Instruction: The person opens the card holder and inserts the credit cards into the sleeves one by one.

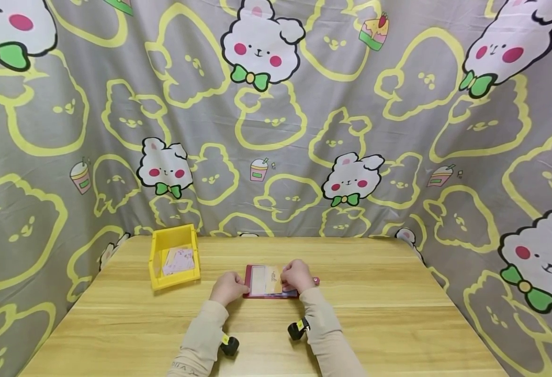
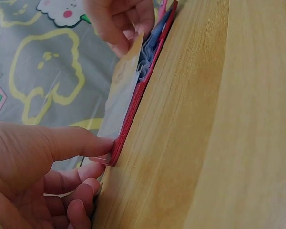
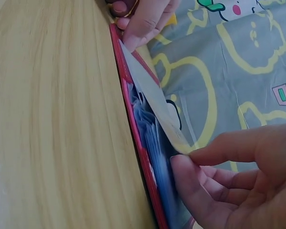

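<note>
A red-covered card album [image 1: 247,280] lies spread out on the wooden table, with a stack of clear bluish plastic sleeves [image 3: 155,148] inside. My left hand [image 1: 230,288] pinches the album's left edge, thumb on top and index finger below, as the left wrist view [image 2: 52,162] shows. Between thumb and index finger, my right hand [image 1: 298,276] pinches the right end of a cream-and-orange card [image 1: 273,279]. That end is lifted above the sleeves, while the card's other end slants down toward my left thumb. A pink tab [image 1: 316,281] sticks out past the right hand.
A yellow open bin [image 1: 177,280] stands at the back left, with several pale pink printed cards [image 1: 179,260] in it. Behind the wooden table [image 1: 389,309] hangs a grey curtain [image 1: 276,131] with rabbit prints. Small black cameras [image 1: 230,345] sit on both wrists.
</note>
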{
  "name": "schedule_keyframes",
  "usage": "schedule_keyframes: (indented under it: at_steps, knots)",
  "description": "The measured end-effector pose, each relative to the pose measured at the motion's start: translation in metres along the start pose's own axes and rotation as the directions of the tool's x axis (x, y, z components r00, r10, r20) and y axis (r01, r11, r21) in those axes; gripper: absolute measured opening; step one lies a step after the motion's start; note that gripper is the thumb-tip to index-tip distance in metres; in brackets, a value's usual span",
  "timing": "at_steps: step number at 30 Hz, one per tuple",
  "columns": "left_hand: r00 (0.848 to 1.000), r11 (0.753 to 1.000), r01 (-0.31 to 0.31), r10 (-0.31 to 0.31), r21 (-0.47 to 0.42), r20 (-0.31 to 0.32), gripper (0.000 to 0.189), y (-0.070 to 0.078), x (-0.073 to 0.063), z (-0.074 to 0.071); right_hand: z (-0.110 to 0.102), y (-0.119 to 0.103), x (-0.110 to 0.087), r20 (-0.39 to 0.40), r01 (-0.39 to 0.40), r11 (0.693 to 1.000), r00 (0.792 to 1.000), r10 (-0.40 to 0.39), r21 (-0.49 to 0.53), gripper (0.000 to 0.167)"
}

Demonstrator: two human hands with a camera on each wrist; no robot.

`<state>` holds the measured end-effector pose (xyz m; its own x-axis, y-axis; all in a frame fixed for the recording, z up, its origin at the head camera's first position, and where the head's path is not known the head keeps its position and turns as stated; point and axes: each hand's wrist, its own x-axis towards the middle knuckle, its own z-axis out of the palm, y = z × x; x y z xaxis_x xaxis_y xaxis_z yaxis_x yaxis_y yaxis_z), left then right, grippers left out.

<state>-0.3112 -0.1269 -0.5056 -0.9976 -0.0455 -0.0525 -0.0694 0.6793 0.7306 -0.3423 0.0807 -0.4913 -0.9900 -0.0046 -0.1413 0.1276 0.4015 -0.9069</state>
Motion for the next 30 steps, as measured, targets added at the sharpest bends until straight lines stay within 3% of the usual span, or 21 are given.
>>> schedule_keyframes:
  at_steps: [15,30]
  knots:
    - [1.0,1.0,0.004,-0.004,0.009,0.003,0.024,-0.002,0.002,-0.001,0.011,-0.018,-0.01,0.049,0.029,0.997,0.998,-0.026,-0.069,0.009]
    - [1.0,1.0,-0.005,0.005,-0.009,0.004,0.02,-0.004,0.001,-0.001,0.022,-0.02,-0.009,0.073,0.051,0.992,0.996,-0.043,-0.114,0.005]
